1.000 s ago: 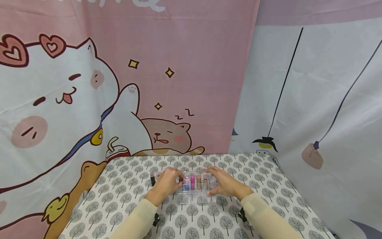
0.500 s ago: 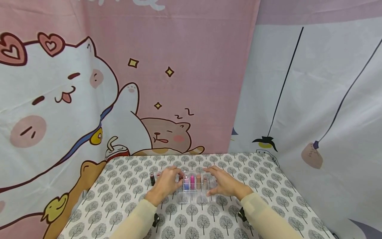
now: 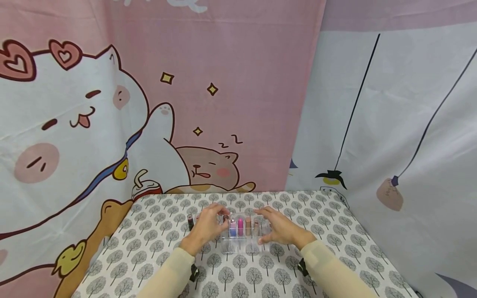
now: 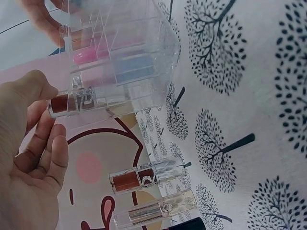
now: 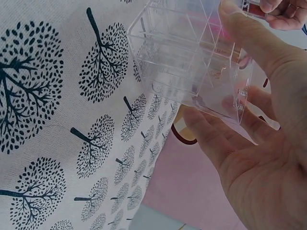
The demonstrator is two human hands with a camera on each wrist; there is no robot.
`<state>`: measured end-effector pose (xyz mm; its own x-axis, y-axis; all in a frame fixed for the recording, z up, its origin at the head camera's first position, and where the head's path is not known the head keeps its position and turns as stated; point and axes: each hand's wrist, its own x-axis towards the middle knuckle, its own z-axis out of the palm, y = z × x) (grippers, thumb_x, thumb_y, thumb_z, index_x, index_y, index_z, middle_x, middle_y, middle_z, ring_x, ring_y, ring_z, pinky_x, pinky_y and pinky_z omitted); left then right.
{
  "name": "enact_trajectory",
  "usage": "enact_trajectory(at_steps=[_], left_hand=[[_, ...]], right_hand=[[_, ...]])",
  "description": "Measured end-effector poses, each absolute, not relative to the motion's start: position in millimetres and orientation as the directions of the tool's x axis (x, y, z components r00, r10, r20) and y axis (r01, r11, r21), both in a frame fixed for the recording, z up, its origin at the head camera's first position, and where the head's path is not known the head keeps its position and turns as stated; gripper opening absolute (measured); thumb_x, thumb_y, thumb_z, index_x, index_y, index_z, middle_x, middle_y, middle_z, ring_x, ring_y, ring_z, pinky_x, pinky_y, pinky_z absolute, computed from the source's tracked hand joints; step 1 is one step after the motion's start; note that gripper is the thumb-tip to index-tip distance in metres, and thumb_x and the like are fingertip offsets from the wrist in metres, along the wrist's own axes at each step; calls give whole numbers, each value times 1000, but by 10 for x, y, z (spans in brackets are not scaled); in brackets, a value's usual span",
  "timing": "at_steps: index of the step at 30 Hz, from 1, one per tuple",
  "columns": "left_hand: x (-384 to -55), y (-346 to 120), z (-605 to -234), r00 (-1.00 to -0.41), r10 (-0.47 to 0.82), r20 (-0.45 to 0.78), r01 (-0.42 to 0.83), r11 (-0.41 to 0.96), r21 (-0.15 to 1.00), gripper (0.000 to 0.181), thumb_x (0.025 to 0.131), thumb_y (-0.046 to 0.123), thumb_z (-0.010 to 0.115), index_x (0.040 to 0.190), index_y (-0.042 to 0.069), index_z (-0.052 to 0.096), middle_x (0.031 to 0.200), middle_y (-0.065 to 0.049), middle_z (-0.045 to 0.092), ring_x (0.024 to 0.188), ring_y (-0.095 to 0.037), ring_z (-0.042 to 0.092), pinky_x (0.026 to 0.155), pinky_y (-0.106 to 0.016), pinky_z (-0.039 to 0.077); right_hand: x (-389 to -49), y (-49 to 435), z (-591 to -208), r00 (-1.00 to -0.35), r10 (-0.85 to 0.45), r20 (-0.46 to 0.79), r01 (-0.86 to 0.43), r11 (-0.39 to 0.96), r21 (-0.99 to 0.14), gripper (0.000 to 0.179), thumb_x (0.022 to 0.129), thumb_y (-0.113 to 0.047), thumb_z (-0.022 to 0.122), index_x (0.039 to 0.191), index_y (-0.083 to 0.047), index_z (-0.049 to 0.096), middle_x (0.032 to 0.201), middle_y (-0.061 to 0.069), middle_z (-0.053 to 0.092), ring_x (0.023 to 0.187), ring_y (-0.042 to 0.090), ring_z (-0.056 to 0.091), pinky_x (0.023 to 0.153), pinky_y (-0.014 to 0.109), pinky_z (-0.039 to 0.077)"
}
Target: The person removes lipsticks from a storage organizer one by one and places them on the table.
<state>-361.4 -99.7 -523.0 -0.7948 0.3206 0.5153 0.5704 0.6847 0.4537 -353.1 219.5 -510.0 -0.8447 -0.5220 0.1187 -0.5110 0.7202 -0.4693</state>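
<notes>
A clear plastic organizer [image 3: 237,247] stands on the table with several lip products in its compartments. Among them are a pink tube [image 3: 240,226] and a lilac-blue one [image 3: 233,228]. At its left end stands a dark red lip gloss tube [image 4: 60,104]. My left hand [image 3: 206,225] is around the top of that tube, thumb and index finger on either side, with a gap showing between them in the head view. My right hand [image 3: 279,227] holds the organizer's right end, its thumb [image 5: 235,21] at the near edge and fingers behind.
Left of the organizer stand a black tube [image 3: 190,223], a red-brown lip gloss tube [image 4: 132,179] and a clear, gold-toned tube [image 4: 153,211]. A tree-print cloth [image 3: 149,256] covers the table. A cartoon-printed curtain [image 3: 257,103] hangs behind it.
My left thumb and fingers have spread apart around the dark red tube and the hand has shifted slightly left and up, showing the tube's top. My right hand stays on the organizer.
</notes>
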Motion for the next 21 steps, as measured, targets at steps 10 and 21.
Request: enact_trajectory(at_steps=[10,21], left_hand=[[-3638,-1038,-5235,-760,314,569,628,579,519,25,91,-4,88,115,3,81,114,-9,81,99,-23,81,89,-35,75],[-3647,-1087,-5220,-615,289,734,746,516,421,20,90,-3,95,106,5,86,109,-8,83,95,-23,83,88,-32,76]], right_hand=[[-3545,2195,-5113,-844,-522,123,-512,718,-471,111,85,-38,105,176,-13,48,174,19,55,154,50,60,129,80,50],[-3533,2193,-5113,-843,-524,122,-515,719,-468,110,86,-38,104,177,-14,47,175,19,55,155,50,60,129,79,50]])
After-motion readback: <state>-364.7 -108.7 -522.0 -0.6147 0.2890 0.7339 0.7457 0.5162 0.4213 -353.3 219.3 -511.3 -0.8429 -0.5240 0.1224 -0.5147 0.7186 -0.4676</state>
